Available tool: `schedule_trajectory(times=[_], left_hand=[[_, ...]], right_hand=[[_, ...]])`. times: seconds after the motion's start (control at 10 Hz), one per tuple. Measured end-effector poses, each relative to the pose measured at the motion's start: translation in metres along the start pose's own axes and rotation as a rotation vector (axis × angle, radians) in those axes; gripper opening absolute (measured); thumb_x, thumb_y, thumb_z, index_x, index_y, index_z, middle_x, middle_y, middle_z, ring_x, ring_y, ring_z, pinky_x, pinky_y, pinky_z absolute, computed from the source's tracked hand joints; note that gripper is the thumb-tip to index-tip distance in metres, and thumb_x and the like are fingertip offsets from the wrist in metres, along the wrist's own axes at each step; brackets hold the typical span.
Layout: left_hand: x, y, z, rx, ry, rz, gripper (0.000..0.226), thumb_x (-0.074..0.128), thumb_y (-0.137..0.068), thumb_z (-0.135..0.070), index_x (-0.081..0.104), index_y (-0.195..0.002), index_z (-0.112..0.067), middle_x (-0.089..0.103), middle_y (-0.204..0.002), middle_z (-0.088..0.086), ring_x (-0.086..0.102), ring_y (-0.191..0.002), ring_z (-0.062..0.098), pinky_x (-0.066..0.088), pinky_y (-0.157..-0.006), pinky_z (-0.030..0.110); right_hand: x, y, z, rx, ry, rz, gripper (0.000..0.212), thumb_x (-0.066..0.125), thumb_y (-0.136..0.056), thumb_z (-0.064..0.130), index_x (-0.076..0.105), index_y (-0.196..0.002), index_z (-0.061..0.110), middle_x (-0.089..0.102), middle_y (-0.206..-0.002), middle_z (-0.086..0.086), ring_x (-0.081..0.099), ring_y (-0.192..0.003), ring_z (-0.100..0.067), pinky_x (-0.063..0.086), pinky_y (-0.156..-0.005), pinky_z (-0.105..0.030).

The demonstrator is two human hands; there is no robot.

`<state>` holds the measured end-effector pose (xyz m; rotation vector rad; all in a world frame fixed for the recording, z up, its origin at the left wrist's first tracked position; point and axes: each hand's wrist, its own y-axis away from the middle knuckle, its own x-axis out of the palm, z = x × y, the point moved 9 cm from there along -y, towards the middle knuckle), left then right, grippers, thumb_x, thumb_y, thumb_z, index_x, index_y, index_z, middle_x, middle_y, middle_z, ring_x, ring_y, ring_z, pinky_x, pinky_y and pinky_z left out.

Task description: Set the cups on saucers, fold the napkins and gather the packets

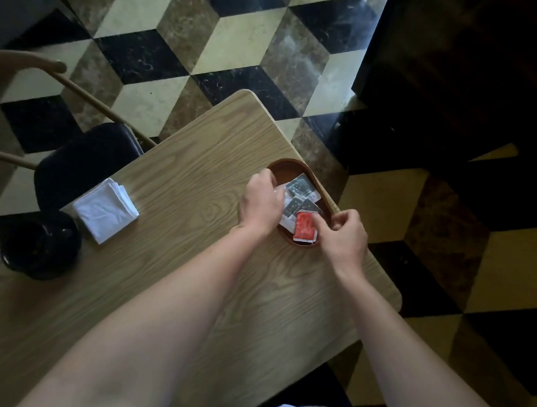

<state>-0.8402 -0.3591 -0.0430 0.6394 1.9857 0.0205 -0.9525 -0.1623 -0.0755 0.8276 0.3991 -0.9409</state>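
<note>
Here, in the head view, we see the napkins [106, 210] folded and stacked on the desk [178, 261], a dark cup [41, 244] beside them; whether a saucer lies beneath it we cannot tell. We judge packet-gathering under way. Packets [300, 192] lie in the wooden tray [293, 167]; our left hand [262, 201] curls over a grey one, our right hand [344, 234] pinches the red packet [305, 227].
</note>
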Motion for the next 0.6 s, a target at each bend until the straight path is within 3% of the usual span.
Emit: schedule_trajectory(times=[0.1, 0.2, 0.4, 0.5, 0.6], left_hand=[[-0.006, -0.012, 0.033, -0.293, 0.07, -0.027, 0.028, 0.063, -0.09, -0.031, 0.058, -0.107, -0.009, 0.066, -0.113, 0.013, 0.062, -0.104, 0.034, 0.05, -0.086, 0.039], [0.0, -0.014, 0.052, -0.441, 0.111, 0.015, 0.03, 0.065, -0.089, -0.029, 0.062, -0.112, -0.009, 0.067, -0.119, 0.013, 0.062, -0.112, 0.033, 0.049, -0.091, 0.037], [0.003, -0.01, 0.058, -0.452, 0.204, 0.051, 0.016, 0.067, -0.087, -0.031, 0.072, -0.091, -0.017, 0.074, -0.106, 0.008, 0.065, -0.105, 0.028, 0.048, -0.084, 0.03], [0.004, 0.001, 0.057, -0.449, 0.237, 0.1, 0.023, 0.058, -0.089, -0.038, 0.065, -0.087, -0.016, 0.074, -0.101, 0.012, 0.066, -0.1, 0.03, 0.049, -0.083, 0.029], [-0.013, 0.04, 0.062, -0.341, 0.17, 0.06, 0.021, 0.054, -0.092, -0.034, 0.061, -0.092, -0.014, 0.071, -0.102, 0.015, 0.065, -0.099, 0.034, 0.047, -0.081, 0.034]], right_hand=[[0.003, 0.004, -0.026, 0.167, -0.086, 0.027, 0.039, 0.075, -0.08, 0.052, 0.059, -0.097, 0.021, 0.063, -0.08, 0.01, 0.062, -0.076, -0.008, 0.043, -0.063, -0.028], [0.003, 0.004, -0.036, 0.177, -0.057, 0.032, 0.027, 0.073, -0.085, 0.04, 0.063, -0.096, 0.017, 0.063, -0.076, 0.011, 0.064, -0.078, -0.013, 0.042, -0.069, -0.028], [0.007, 0.001, -0.036, 0.189, -0.061, 0.063, 0.023, 0.073, -0.086, 0.038, 0.064, -0.096, 0.02, 0.063, -0.078, 0.011, 0.058, -0.072, -0.003, 0.039, -0.056, -0.022], [-0.007, 0.007, -0.039, 0.245, -0.103, 0.013, 0.031, 0.073, -0.083, 0.045, 0.055, -0.097, 0.025, 0.057, -0.086, 0.013, 0.055, -0.078, -0.004, 0.039, -0.059, -0.024], [-0.003, 0.038, -0.014, 0.011, -0.041, 0.045, 0.017, 0.065, -0.089, 0.037, 0.052, -0.087, 0.026, 0.061, -0.079, 0.01, 0.063, -0.077, -0.013, 0.043, -0.058, -0.026]])
